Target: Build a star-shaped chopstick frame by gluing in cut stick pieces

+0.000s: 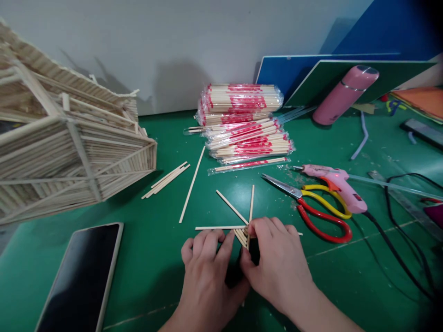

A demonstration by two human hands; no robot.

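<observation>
Both my hands rest close together on the green mat near its front edge. My left hand (206, 258) has its fingers curled and pressed down on a small cluster of thin wooden sticks (241, 234). My right hand (277, 263) pinches the same cluster from the right with thumb and forefinger. Three sticks fan out from that point: one (219, 228) to the left, one (231, 206) diagonally up-left, one (251, 203) nearly straight up. What lies under my palms is hidden.
A large stick-built model (69, 147) fills the left side. A phone (81, 279) lies front left. Loose sticks (166, 180) and one long stick (192, 184) lie mid-mat. Wrapped chopstick bundles (242, 122), scissors (311, 207), pink glue gun (335, 182), pink bottle (346, 94) sit behind and right.
</observation>
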